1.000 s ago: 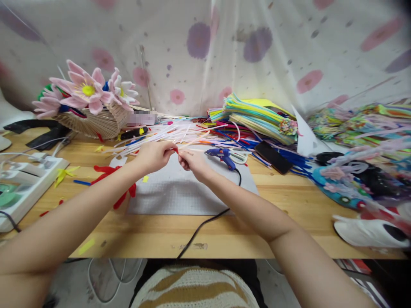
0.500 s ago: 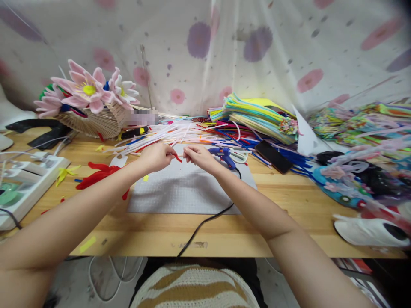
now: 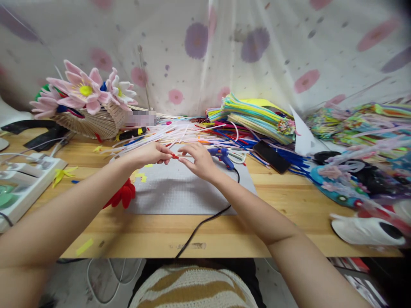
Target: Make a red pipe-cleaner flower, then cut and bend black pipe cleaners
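Above the grey cutting mat [image 3: 180,196], my left hand [image 3: 156,153] pinches a small red pipe cleaner piece [image 3: 175,156] between thumb and fingertips. My right hand [image 3: 198,160] is close on the other side of it, fingers apart and thumb tip beside the red piece; whether the thumb touches it I cannot tell. Under my left forearm, a bunch of red fuzzy petals [image 3: 123,194] lies at the mat's left edge, partly hidden. Several yellow scraps [image 3: 141,176] lie on the mat. A blue glue gun [image 3: 222,157] rests just right of my right hand.
Loose pipe cleaners [image 3: 180,132] and a bundled stack [image 3: 253,115] fill the back. A phone [image 3: 272,156] lies at right, a power strip [image 3: 30,188] at left. The basket of fuzzy flowers [image 3: 93,122] stands back left. A black cord [image 3: 205,222] crosses the front edge.
My right hand's fingers have spread from a pinch. The red piece looks shorter and more compact. The red petals now show nearer the mat's left edge, and more yellow scraps are visible.
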The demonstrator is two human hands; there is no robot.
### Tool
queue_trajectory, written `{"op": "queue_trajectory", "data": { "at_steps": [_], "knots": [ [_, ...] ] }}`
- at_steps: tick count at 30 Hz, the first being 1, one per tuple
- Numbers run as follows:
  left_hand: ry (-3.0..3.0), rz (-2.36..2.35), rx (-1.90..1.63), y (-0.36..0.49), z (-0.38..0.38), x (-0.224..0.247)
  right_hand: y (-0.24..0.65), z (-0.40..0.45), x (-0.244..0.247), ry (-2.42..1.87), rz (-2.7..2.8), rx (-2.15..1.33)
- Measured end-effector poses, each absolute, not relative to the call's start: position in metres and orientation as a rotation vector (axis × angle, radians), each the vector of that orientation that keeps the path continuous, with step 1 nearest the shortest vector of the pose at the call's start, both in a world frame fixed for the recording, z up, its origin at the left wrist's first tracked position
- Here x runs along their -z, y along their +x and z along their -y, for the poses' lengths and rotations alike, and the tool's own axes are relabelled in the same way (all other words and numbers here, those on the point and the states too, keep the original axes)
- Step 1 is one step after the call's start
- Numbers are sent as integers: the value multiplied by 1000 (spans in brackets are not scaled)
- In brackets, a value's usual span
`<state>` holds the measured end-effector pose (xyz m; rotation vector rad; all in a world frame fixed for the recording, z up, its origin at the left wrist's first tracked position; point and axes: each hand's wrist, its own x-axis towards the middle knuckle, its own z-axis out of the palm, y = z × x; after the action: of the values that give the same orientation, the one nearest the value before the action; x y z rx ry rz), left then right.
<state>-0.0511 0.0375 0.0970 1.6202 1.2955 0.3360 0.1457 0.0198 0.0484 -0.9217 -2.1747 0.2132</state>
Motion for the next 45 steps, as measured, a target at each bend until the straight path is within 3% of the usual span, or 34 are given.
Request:
{"op": "queue_trajectory", "data": {
  "at_steps": [7, 15, 22, 27, 30, 37, 45],
  "knots": [
    [1632, -1269, -360, -53, -38, -88, 132, -25, -44, -1066, 2218, -96],
    [1760, -1339, -365, -45, -32, -89, 129, -24, -44, -1141, 2162, -265],
    [2099, -1518, -176, -38, -22, -94, 127, -35, -46, -1211, 1983, -854],
    [2275, -1607, -54, -31, -10, -103, 132, -37, -46, -1150, 1664, -1572],
    [2351, -1627, -20, -28, -5, -102, 136, -35, -47, -1145, 1524, -1746],
    [2403, -1664, -13, -30, -3, -100, 138, -35, -46, -1037, 1578, -1797],
    [2271, -1608, -82, -34, -8, -96, 139, -40, -39, -1047, 1935, -1430]
  ]
}}
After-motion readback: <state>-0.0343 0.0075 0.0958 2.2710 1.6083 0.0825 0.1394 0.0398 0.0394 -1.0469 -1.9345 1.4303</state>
